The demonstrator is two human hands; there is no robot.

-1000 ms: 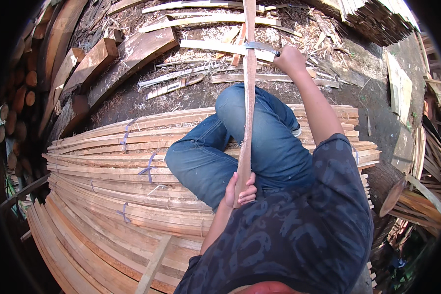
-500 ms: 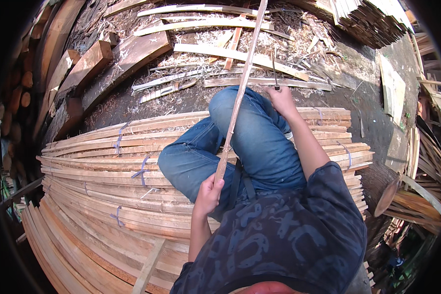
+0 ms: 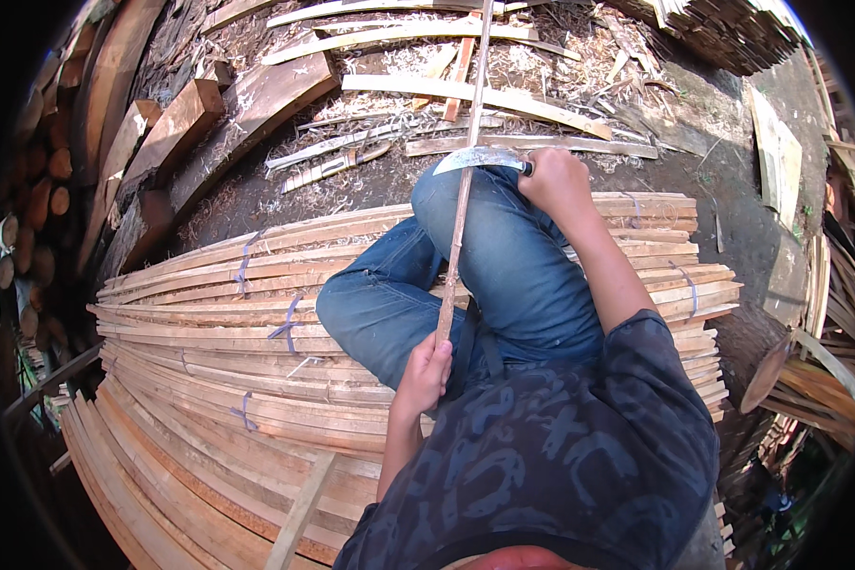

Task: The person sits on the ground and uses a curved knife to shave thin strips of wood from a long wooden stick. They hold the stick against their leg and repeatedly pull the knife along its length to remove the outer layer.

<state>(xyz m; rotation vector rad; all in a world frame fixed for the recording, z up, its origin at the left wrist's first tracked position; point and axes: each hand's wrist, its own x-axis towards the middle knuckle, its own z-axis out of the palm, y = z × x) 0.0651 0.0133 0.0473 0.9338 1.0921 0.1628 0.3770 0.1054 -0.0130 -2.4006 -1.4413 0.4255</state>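
Observation:
My left hand point(image 3: 426, 375) is closed around the near end of a long thin wooden stick point(image 3: 454, 252), close to my lap. From there the stick slopes up over my raised knee and away past the top edge. My right hand point(image 3: 556, 180) grips the dark handle of a curved knife point(image 3: 480, 159). Its broad grey blade lies across the stick just beyond the knee, with the tip pointing left. Whether the edge bites into the wood I cannot tell.
I sit on stacked wooden strips point(image 3: 199, 347) tied in bundles with purple ties point(image 3: 285, 326). Thick timber beams point(image 3: 247, 114) lie at the far left. Long pale slats point(image 3: 475, 100) and shavings cover the ground ahead. A cut log point(image 3: 765, 370) stands out at the right.
My right hand has turned the knife so that its blade now shows broadside across the stick. The stick stands a little steeper. My left hand keeps its hold.

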